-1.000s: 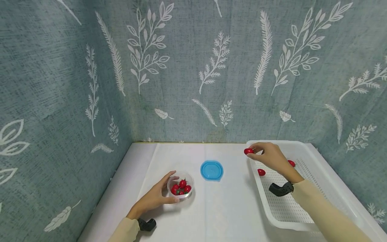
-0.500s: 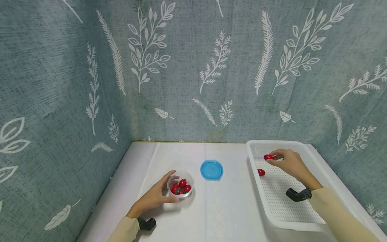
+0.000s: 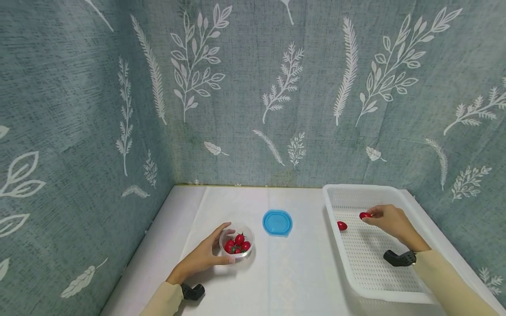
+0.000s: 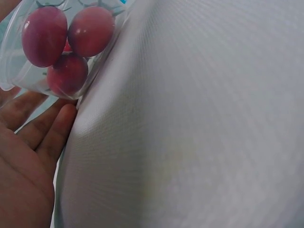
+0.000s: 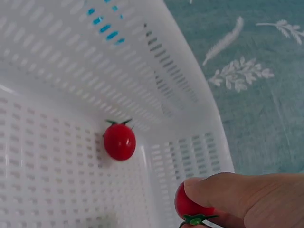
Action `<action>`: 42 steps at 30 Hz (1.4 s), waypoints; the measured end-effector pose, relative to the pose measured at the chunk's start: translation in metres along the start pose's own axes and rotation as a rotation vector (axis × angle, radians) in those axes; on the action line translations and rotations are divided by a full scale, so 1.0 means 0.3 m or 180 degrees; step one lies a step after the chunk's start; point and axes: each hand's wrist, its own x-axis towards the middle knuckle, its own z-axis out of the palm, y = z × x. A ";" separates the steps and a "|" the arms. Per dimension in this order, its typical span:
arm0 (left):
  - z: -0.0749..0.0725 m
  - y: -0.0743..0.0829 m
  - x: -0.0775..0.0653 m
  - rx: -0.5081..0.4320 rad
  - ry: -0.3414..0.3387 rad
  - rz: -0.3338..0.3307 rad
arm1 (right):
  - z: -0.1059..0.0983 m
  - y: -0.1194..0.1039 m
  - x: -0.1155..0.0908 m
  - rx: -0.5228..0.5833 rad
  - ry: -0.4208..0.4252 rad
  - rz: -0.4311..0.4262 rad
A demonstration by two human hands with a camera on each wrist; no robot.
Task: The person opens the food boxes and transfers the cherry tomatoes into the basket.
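Observation:
My right hand (image 3: 391, 223) pinches a red cherry tomato (image 3: 364, 215) between thumb and fingertips, over the inside of a white perforated basket (image 3: 343, 259). In the right wrist view the green calyx of the held cherry tomato (image 5: 191, 203) shows below the thumb. Another cherry tomato (image 3: 341, 225) lies by the basket's left wall. My left hand (image 3: 203, 253) holds a small clear plastic cup (image 4: 13, 71) on the table, its thumb at the near side and fingers round the far side. Several cherry tomatoes (image 3: 239, 239) sit in the cup, some with green stems.
A round blue lid (image 3: 277, 222) lies on the white tablecloth (image 3: 300, 263) between the cup and the basket. Leaf-patterned fabric (image 3: 245, 96) stands behind the table and along its left side. The basket's raised rim surrounds the right hand's area.
My right hand has moved from the basket's left rim rightward and lower into the basket with the cherry tomato. A tomato seen farther right earlier is hidden now. My left hand stays at the cup.

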 end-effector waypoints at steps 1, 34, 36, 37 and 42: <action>0.000 -0.001 0.000 -0.0006 -0.0005 0.0011 | -0.001 0.007 0.000 -0.0001 -0.0014 0.0021; 0.000 -0.003 0.000 -0.0022 0.0000 0.0003 | 0.007 -0.028 0.003 -0.0032 0.0165 -0.0190; 0.001 -0.001 -0.001 -0.0046 0.0002 -0.0009 | 0.013 -0.053 0.009 -0.0004 0.0206 -0.0294; 0.000 -0.001 -0.001 -0.0050 -0.0001 -0.0011 | 0.016 -0.065 0.014 0.0006 0.0218 -0.0341; 0.001 0.000 -0.004 -0.0087 -0.0016 -0.0001 | 0.030 -0.127 0.025 0.0073 0.0237 -0.0533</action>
